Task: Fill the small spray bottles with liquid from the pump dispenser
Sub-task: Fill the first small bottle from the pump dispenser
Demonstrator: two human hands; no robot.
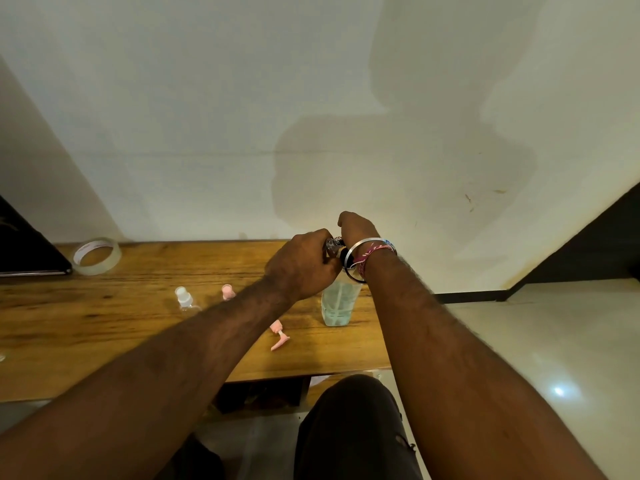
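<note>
1. My knee (349, 427), in dark cloth, lies nearest, at six o'clock below the table edge.
2. The wooden table (104, 323) runs from nine o'clock to the middle, its far edge against a pale wall (242, 116).
3. My two bare forearms reach from the bottom corners toward the centre and meet above the pump dispenser.
4. A dark flat thing (24, 247) lies at nine o'clock on the table's far left; I cannot tell what it is.
5. The pump dispenser (337, 304), clear with pale blue-green liquid inside, stands upright near the table's right edge, just right of centre. Its top is hidden behind my hands.
6. My left hand (301, 268) is curled round a small clear bottle (332, 245), held tilted at the dispenser's top.
7. My right hand (356, 226) sits over the dispenser's top, at one o'clock from the left hand, wrist bent down. Its fingers are hidden from me, so I cannot tell whether they press or grip. A metal bangle (367, 258) and a pink thread band (372, 254) circle that wrist.
8. A roll of clear tape (97, 256) lies at ten o'clock, just beside the dark thing.
9. A small clear spray bottle (184, 299) with a clear cap stands at nine o'clock from the dispenser.
10. A pink spray top (278, 336) with its tube lies loose at seven o'clock from the dispenser.
11. Another pink piece (227, 292) shows just above my left forearm.
</note>
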